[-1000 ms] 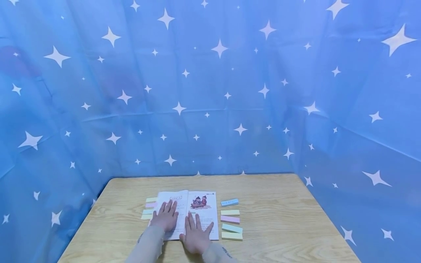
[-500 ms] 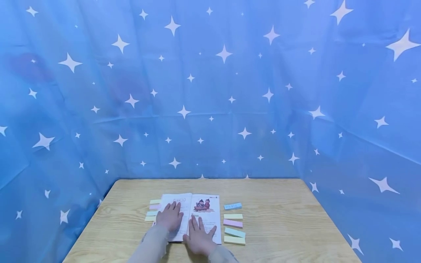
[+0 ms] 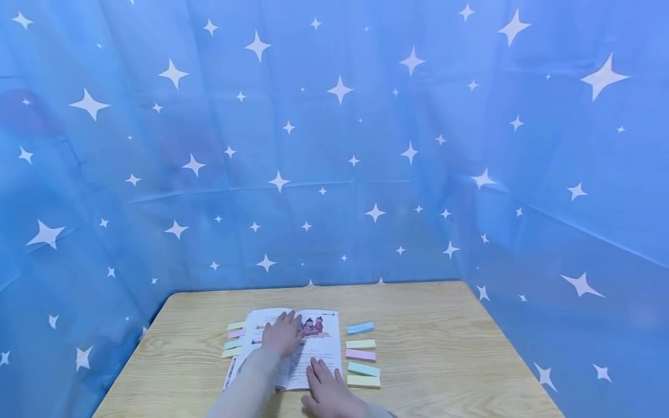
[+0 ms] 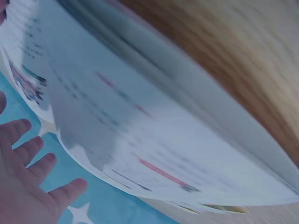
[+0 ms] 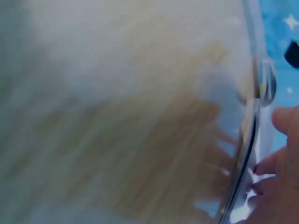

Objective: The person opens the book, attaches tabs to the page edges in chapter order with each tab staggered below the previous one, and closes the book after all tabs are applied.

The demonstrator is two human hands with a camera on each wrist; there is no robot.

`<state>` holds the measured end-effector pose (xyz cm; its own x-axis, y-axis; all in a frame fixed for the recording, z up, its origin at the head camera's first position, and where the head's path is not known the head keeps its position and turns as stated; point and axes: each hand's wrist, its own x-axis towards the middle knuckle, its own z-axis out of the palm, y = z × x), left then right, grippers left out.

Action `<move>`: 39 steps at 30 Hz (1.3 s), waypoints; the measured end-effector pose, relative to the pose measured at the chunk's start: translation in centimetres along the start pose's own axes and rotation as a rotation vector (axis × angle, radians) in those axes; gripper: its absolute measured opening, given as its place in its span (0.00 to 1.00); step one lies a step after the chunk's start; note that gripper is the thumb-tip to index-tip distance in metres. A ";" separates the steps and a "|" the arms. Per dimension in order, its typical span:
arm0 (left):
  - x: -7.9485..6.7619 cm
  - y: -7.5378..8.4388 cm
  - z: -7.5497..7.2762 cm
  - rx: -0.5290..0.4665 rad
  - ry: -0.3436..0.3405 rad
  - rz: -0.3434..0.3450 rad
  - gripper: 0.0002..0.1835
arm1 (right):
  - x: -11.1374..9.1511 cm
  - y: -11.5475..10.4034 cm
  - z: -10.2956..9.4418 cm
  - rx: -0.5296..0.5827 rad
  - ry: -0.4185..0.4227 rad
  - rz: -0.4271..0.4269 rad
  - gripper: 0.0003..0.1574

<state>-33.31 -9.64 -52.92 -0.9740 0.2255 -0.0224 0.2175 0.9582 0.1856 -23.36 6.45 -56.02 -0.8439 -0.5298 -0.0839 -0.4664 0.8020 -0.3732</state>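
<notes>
An open book (image 3: 316, 359) lies on the wooden table, with printed text and a drawing of two figures on its right page. My left hand (image 3: 283, 335) is over the upper middle of the book, across the fold, its fingers straight. In the left wrist view that hand (image 4: 32, 172) has its fingers spread beside the curved pages (image 4: 126, 121). Extended fingers of my right hand (image 3: 331, 395) overlap the lower right corner of the right page. The right wrist view shows part of the right hand (image 5: 275, 172) at the edge, blurred.
Right of the book lies a column of paper strips: a blue one (image 3: 360, 328), a pink one (image 3: 360, 355), a green one (image 3: 363, 369) and yellow ones. More pastel strips (image 3: 233, 343) show along the book's left edge. A blue star-patterned curtain (image 3: 334, 145) surrounds the table (image 3: 428, 337).
My left hand has moved right from the left page to the fold, uncovering more of that page. My right hand has slid down and right toward the page corner. The head view has shifted.
</notes>
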 end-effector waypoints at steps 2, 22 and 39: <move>0.2 0.4 0.2 -0.019 0.017 0.022 0.26 | -0.7 0.6 0.2 -0.053 0.017 -0.058 0.43; 3.0 4.7 2.1 0.040 0.171 0.236 0.15 | -2.8 4.5 0.6 -0.260 0.167 -0.331 0.46; 4.8 9.2 3.5 -0.020 0.196 0.239 0.05 | -1.5 6.4 2.2 -0.631 0.465 -0.622 0.28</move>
<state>-35.78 0.89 -54.76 -0.8895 0.4040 0.2136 0.4425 0.8781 0.1817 -24.50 11.78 -60.32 -0.3591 -0.8526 0.3796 -0.8019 0.4899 0.3419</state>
